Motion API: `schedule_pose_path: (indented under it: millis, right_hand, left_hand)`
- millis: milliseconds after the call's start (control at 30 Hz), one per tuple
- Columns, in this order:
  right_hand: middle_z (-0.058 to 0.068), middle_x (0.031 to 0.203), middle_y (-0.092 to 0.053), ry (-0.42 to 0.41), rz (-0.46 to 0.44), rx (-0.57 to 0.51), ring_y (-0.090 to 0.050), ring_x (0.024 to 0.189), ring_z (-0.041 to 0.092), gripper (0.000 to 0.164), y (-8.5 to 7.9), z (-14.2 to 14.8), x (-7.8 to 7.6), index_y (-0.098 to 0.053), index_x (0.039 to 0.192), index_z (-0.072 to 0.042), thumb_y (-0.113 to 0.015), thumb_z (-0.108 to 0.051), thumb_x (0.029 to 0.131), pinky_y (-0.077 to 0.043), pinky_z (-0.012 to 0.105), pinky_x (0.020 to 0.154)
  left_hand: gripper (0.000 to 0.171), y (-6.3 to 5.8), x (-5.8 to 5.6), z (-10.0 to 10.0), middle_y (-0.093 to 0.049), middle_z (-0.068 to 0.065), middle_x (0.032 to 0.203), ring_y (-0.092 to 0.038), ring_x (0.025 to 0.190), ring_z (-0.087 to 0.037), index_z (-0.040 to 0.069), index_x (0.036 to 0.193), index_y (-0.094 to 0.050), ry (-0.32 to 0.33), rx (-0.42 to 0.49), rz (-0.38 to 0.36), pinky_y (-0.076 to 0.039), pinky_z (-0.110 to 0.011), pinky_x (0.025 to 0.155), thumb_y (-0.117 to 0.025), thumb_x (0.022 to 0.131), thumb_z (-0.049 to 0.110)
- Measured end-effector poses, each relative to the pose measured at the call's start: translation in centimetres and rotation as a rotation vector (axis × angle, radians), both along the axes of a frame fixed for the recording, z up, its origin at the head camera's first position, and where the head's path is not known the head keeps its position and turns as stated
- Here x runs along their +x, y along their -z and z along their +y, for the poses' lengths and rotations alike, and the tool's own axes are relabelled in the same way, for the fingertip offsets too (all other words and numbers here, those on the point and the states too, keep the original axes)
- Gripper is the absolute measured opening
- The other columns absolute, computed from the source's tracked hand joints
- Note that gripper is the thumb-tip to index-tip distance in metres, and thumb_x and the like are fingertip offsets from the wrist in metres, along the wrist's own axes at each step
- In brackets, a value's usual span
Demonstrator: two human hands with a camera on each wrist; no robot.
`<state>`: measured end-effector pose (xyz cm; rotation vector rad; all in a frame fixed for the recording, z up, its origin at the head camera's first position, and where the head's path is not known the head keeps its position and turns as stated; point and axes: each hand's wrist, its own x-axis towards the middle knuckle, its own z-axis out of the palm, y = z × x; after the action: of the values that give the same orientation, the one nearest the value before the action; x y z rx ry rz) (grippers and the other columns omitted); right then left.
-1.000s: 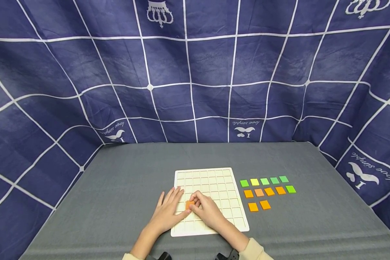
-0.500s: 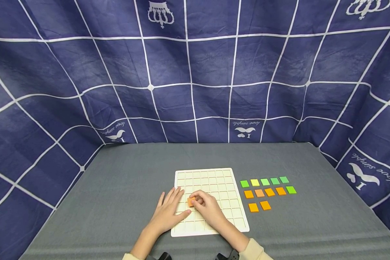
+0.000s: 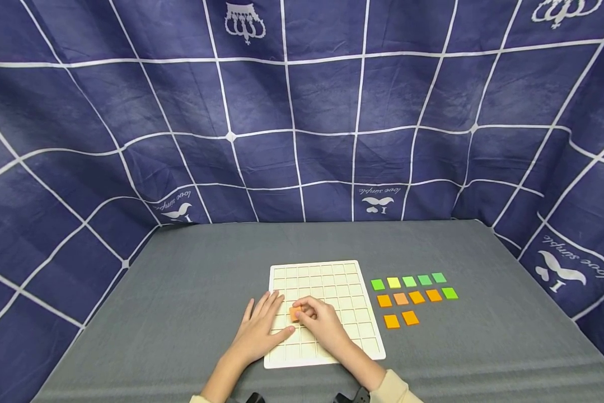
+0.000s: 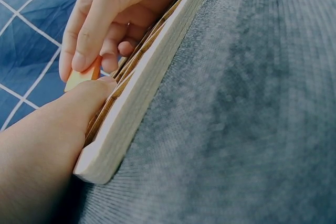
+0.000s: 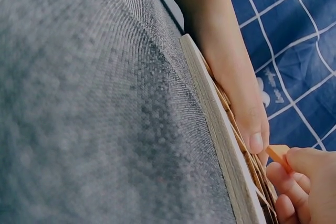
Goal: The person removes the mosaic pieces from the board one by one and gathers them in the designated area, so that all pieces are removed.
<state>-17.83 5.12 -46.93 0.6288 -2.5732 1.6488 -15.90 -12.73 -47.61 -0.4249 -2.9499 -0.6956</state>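
A cream gridded board [image 3: 339, 274] lies on the grey table in the head view. My right hand [image 3: 324, 324] pinches a small orange square tile [image 3: 294, 314] between thumb and fingers, above the left part of the board. The right wrist view shows the same orange tile [image 5: 278, 153] tilted, held just off the grid. My left hand [image 3: 258, 330] rests flat with its fingers straight over the board's left edge, the thumb lying close to the tile. In the left wrist view, the left thumb [image 4: 89, 100] presses on the board's rim [image 4: 126, 108].
To the right of the board lie several loose square tiles in rows: a green tile [image 3: 377, 285], a yellow tile [image 3: 393, 282] and orange ones such as an orange tile [image 3: 410, 318]. Behind the table [image 3: 211, 252] hangs a blue checked curtain [image 3: 327, 157].
The orange tile has risen slightly from the board beside the left thumb, and the right hand's grip on it has shifted a little. The left hand stays in place.
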Motion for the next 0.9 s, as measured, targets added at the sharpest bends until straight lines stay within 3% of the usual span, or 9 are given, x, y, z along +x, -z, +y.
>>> schedule_pose_path:
  millis: [300, 500, 733, 900]
  right_hand:
    - [0.003, 0.079, -0.068, -0.012, -0.071, -0.082, -0.062, 0.066, 0.002, 0.018, -0.5, -0.1, 0.1, -0.064, 0.098, -0.01, -0.061, -0.023, 0.086, -0.049, 0.016, 0.062]
    - [0.003, 0.081, -0.067, 0.012, -0.105, -0.056, -0.061, 0.067, 0.005, 0.018, -1.6, 1.7, 0.3, -0.065, 0.098, -0.01, -0.062, -0.022, 0.085, -0.047, 0.017, 0.059]
    - [0.003, 0.079, -0.065, 0.144, -0.13, -0.043, -0.061, 0.067, 0.01, 0.018, -2.5, 6.7, 0.5, -0.066, 0.095, -0.011, -0.067, -0.023, 0.081, -0.045, 0.017, 0.058]
    - [0.003, 0.083, -0.066, 0.266, -0.12, 0.013, -0.06, 0.07, 0.005, 0.02, -3.0, 10.9, 1.0, -0.066, 0.098, -0.013, -0.068, -0.024, 0.081, -0.047, 0.018, 0.062]
  left_hand:
    - [0.077, -0.1, 0.1, 0.0, -0.03, -0.004, 0.149, -0.02, 0.14, -0.024, 0.013, 0.139, -0.037, -0.004, 0.015, 0.005, -0.005, -0.054, 0.111, -0.048, 0.081, 0.062]
    - [0.077, 0.0, 0.1, 0.0, -0.03, -0.004, 0.149, -0.021, 0.14, -0.024, 0.013, 0.14, -0.036, -0.006, 0.017, 0.009, -0.005, -0.053, 0.111, -0.049, 0.081, 0.061]
    - [0.077, 0.0, 0.0, 0.0, -0.029, -0.004, 0.149, -0.02, 0.14, -0.024, 0.013, 0.14, -0.036, 0.002, 0.015, 0.005, -0.004, -0.053, 0.111, -0.049, 0.081, 0.062]
    - [0.077, 0.0, 0.0, 0.0, -0.029, -0.004, 0.149, -0.02, 0.14, -0.023, 0.013, 0.14, -0.035, 0.007, 0.021, 0.01, -0.005, -0.053, 0.111, -0.049, 0.081, 0.061]
